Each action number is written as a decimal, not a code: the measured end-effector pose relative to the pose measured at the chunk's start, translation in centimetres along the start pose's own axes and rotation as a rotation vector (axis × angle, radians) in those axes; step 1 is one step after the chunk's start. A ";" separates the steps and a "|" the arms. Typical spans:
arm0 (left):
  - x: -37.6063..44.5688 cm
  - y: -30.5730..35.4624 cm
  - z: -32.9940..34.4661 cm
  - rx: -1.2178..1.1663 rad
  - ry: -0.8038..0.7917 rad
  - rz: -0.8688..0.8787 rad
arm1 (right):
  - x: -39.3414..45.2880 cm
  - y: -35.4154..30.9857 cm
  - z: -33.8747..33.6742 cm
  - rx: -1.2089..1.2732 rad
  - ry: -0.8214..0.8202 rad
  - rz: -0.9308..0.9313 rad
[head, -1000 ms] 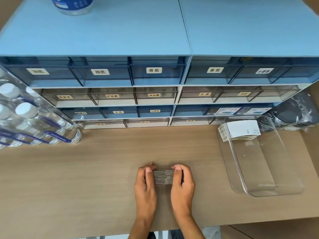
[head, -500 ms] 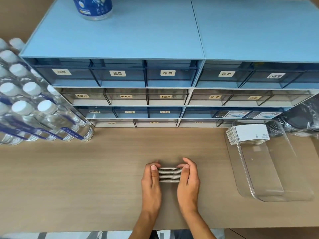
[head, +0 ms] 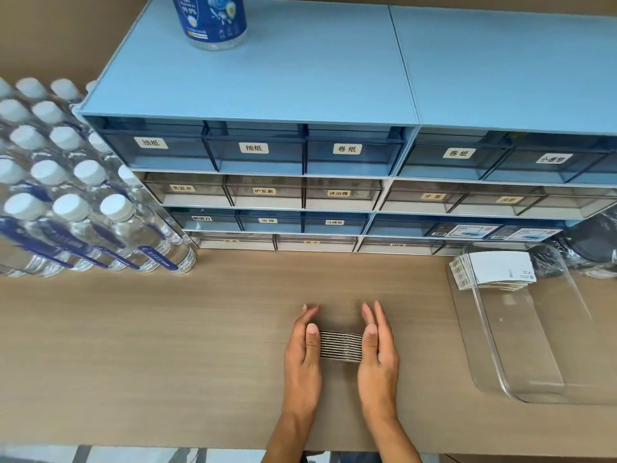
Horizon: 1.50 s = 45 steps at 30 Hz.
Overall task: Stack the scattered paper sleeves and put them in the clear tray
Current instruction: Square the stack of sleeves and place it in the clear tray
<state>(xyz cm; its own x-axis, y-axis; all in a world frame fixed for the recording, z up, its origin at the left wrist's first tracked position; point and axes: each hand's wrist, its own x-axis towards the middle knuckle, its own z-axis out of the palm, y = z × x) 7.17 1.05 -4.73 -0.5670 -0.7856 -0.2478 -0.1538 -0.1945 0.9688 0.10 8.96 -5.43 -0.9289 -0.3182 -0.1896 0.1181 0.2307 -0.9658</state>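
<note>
A stack of paper sleeves (head: 340, 345) stands on edge on the wooden table, its striped edges facing up. My left hand (head: 303, 355) presses flat against its left side and my right hand (head: 379, 352) against its right side, fingers straight, squeezing the stack between the palms. The clear tray (head: 534, 379) lies on the table to the right. Another pile of white sleeves (head: 497, 269) rests inside the tray at its far end.
Blue and clear labelled drawer units (head: 300, 182) line the back of the table. A shrink-wrapped pack of water bottles (head: 66, 202) lies at the left. A blue-labelled canister (head: 210, 21) stands on the drawers. A dark wrapped item (head: 591, 242) sits beyond the tray.
My fingers have straightened from curled over the stack to flat against its sides. The camera view has shifted, so the scene sits lower and farther right in the frame.
</note>
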 end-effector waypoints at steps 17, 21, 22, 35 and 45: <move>1.0 0.4 -0.4 -0.005 0.003 0.022 | 0.0 0.2 0.6 0.001 0.046 0.012; 1.3 0.5 -0.1 0.030 0.026 0.026 | 0.3 -0.3 0.8 -0.086 0.075 0.027; 1.3 0.7 0.0 0.022 0.031 0.034 | 0.4 -0.4 0.7 -0.087 0.079 0.026; 1.6 0.7 -0.3 0.072 0.056 0.089 | 0.8 -1.0 1.3 -0.051 0.085 0.027; 1.5 0.1 -0.2 0.103 0.085 0.090 | 1.5 -1.1 1.1 -0.103 0.026 0.044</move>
<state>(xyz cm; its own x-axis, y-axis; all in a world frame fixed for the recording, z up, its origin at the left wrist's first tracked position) 6.50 -0.27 -5.05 -0.5119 -0.8450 -0.1543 -0.1908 -0.0634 0.9796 -1.03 7.26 -4.84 -0.9327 -0.2818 -0.2252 0.1235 0.3371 -0.9333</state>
